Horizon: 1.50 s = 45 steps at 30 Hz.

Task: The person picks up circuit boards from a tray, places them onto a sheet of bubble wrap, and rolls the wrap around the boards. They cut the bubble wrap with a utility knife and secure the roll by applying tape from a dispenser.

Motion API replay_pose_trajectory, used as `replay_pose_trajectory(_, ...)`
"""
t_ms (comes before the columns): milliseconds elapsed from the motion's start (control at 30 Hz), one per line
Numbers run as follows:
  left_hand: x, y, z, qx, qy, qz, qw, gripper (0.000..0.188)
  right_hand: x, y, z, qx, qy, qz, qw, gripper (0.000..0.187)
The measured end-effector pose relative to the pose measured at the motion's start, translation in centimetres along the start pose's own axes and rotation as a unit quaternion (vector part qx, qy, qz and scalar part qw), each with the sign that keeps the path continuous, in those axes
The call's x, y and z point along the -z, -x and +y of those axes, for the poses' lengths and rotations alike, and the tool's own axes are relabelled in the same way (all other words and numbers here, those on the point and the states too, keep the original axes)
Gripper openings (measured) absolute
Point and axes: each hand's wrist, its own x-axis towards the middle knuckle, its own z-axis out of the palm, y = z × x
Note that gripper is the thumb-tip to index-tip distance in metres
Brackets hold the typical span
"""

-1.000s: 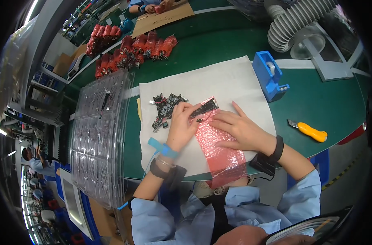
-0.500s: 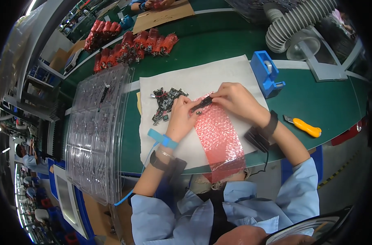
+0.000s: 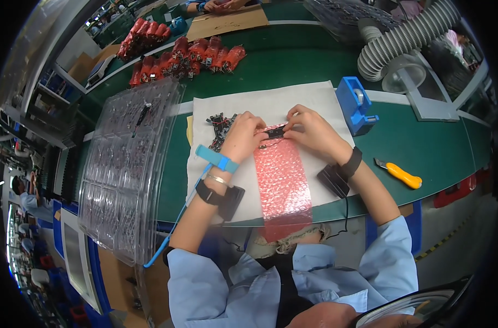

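The person's left hand (image 3: pixel 244 136) and right hand (image 3: pixel 313 132) work close together above the white sheet (image 3: pixel 249 104) on the green bench (image 3: pixel 440 142); between them is a black circuit board (image 3: pixel 274 133), lying across the far end of a strip of red bubble wrap (image 3: pixel 283 183). The left hand has its fingertips and thumb clamped on the left end of the board; the right hand pinches the right end, its fingers bent and the thumb below. The strip runs from the board toward the person, and its near end hangs over the bench edge.

Just beyond the left hand lies a pile of small circuit boards (image 3: pixel 220 127), partly hidden by that hand; a blue wrist strap (image 3: pixel 216 157) with a blue cord circles the left wrist, and a black band (image 3: pixel 351 164) circles the right.

Left of the sheet stand stacked clear plastic trays (image 3: pixel 117 180), a thin black part (image 3: pixel 141 119) resting on top; farther off lie red-wrapped bundles (image 3: pixel 191 57) in a cluster. At the sheet's right edge stands a blue tape dispenser (image 3: pixel 354 106); nearer the person, well apart from the right hand, lies a yellow-handled knife (image 3: pixel 404 176).
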Motion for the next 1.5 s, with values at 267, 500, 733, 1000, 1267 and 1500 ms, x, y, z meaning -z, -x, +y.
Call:
replay_pose_trajectory(267,1.3,-2.8,-0.1,-0.017,-0.074,-0.119,0.99,0.025,0.7,-3.3,1.2,-0.063,0.018,-0.125,0.99,0.029)
replay_pose_trajectory(500,1.8,-3.8,-0.3,0.017,-0.076,-0.202,0.976,0.028,0.5,-4.6,1.5,-0.103,0.026,-0.243,0.964,0.039)
replay_pose_trajectory(733,2.0,-4.5,0.4,0.062,-0.054,-0.261,0.962,0.028,0.3,-4.9,2.4,-0.111,-0.024,-0.228,0.967,0.038)
replay_pose_trajectory(1000,1.5,-2.1,0.5,-0.063,-0.098,-0.187,0.976,0.034,0.5,-4.1,2.1,-0.101,-0.05,-0.236,0.965,0.031)
replay_pose_trajectory(1267,1.2,-0.6,0.0,-0.181,-0.141,-0.06,0.971,0.024,0.4,-3.1,1.6,-0.074,-0.06,-0.184,0.978,0.029)
replay_pose_trajectory(1500,1.5,-0.3,0.1,-0.145,-0.098,-0.089,0.981,0.022,-0.1,-2.1,1.0,-0.011,-0.005,-0.122,0.992,0.026)
